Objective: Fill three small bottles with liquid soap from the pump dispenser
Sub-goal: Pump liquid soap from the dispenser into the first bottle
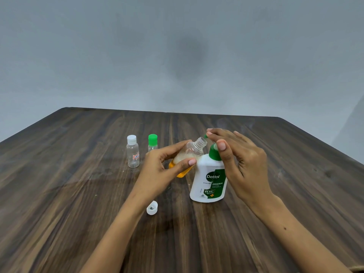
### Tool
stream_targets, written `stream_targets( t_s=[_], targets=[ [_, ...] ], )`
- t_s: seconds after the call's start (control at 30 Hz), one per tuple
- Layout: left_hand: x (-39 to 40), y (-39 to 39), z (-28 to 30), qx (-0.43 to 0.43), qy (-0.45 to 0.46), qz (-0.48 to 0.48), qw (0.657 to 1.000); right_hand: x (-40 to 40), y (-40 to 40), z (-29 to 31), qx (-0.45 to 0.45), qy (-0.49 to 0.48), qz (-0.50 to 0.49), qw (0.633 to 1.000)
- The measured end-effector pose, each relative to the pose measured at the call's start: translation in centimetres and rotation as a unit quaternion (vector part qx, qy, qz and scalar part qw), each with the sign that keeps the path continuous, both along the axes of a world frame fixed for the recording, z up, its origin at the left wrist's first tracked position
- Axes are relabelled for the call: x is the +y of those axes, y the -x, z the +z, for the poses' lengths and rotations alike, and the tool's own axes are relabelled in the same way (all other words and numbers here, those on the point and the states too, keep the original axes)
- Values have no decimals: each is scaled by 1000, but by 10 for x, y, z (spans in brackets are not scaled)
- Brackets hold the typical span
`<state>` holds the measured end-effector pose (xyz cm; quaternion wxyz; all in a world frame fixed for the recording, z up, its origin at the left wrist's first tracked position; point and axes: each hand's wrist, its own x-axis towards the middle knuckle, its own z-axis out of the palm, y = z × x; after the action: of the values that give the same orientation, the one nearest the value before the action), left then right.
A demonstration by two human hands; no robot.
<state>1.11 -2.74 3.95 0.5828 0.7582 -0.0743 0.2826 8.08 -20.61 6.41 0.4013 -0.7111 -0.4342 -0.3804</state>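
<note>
Orange soap partly fills the open bottle (189, 156), gripped tilted by left hand (167, 170); right hand (236, 154) spread flat on pump dispenser (210, 174). Two capped bottles (133, 152) toward the worktop (78, 194) far-left edge look empty.

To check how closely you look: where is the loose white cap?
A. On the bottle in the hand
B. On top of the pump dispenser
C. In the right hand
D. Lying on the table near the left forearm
D: the white cap lies open side up on the table, beside the left forearm.
</note>
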Motion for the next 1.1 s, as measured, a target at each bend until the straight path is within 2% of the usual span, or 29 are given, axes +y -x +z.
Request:
stream_targets(
  t_s=[0.93, 1.1],
  targets=[
    [1, -1, -2, 9, -8, 9, 1000, 1, 0, -5, 3, -13, 8, 1000],
    [2, -2, -2, 12, -6, 9, 1000, -2, -1, 1, -6, 8, 11, 1000]
  ],
)
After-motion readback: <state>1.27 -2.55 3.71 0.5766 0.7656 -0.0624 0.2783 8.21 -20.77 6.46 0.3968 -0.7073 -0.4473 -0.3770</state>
